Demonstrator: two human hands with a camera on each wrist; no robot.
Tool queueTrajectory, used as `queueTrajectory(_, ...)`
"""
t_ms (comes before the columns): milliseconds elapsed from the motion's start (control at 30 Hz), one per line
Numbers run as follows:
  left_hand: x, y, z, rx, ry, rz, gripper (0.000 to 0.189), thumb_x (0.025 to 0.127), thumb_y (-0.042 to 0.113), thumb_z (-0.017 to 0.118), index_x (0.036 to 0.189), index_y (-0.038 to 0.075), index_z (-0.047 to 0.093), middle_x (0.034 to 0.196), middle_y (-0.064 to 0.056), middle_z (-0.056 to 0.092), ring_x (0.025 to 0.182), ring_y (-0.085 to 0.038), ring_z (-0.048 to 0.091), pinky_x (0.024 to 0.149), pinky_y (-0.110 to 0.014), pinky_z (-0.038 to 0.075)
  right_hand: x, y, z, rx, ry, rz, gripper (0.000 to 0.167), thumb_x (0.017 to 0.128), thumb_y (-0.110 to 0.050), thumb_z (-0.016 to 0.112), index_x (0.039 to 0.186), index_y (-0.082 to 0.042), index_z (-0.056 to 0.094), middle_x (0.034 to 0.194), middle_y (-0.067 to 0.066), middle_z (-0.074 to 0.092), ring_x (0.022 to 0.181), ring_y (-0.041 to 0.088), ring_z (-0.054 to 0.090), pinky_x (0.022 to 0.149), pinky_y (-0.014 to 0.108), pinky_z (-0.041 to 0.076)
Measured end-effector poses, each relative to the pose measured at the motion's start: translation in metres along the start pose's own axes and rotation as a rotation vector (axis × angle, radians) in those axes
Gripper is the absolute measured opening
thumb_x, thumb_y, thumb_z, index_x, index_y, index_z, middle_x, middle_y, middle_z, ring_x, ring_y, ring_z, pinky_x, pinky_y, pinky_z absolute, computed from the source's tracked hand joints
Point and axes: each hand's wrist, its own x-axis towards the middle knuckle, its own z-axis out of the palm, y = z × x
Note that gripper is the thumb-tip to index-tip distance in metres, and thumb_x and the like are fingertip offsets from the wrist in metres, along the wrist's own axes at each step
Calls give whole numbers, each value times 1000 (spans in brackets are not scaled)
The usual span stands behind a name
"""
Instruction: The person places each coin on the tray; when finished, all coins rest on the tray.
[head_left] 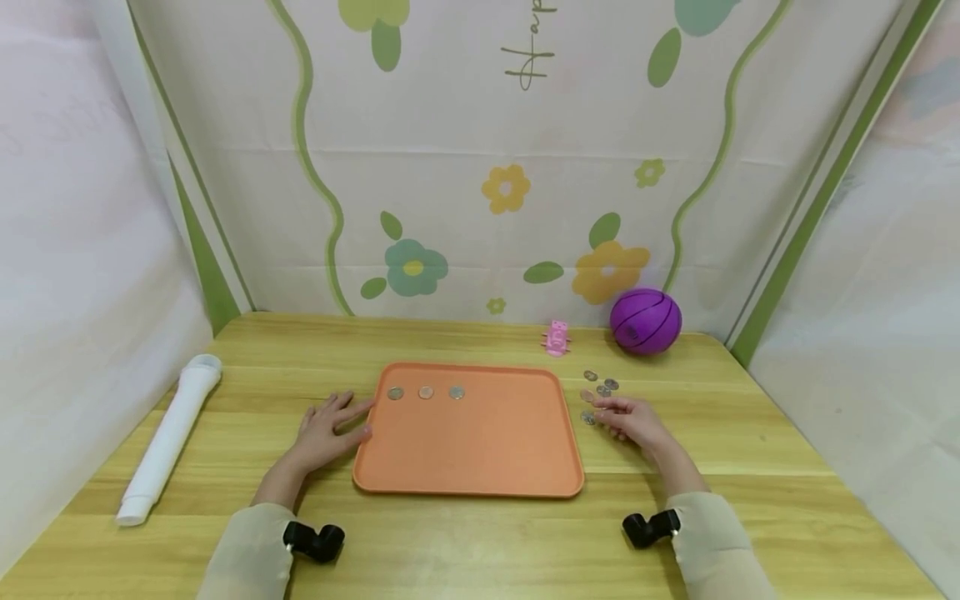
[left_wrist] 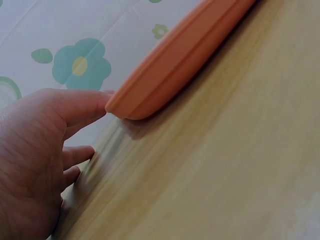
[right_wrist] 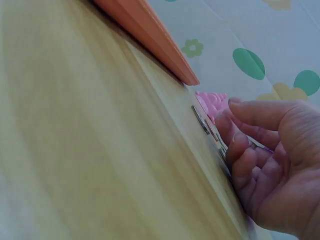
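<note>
I see L hand [head_left: 324,437] relaxed, touching tray [head_left: 468,450]; R hand [head_left: 634,423] curled, grip unclear; coins [head_left: 587,417] prob. light, stiff, slick: pinch edgewise.

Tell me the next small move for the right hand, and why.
Probably pinch a loose coin: the right hand is close beside it, off the orange tray, where three coins lie in a row with bare space to their right.
</note>
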Motion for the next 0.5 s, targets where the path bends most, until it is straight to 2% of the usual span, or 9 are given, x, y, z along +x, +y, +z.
queueTrajectory(267, 0, 0, 0, 7, -2, -2, 50, 82, 34, 57, 126, 11, 47, 134, -25, 25, 123, -43, 9, 92, -59, -1, 4, 5, 7, -114, 41, -81, 31, 76, -10, 65, 103, 6, 60, 77, 4, 60, 51, 9, 43, 44, 22, 38)
queueTrajectory(500, 0, 0, 1, 3, 3, -1, 50, 82, 34, 57, 126, 11, 48, 134, -25, 25, 123, -43, 10, 92, -59, -1, 8, 5, 12, -191, 62, -138, 26, 74, -7, 67, 95, 7, 61, 66, 4, 52, 50, 9, 41, 45, 22, 37)
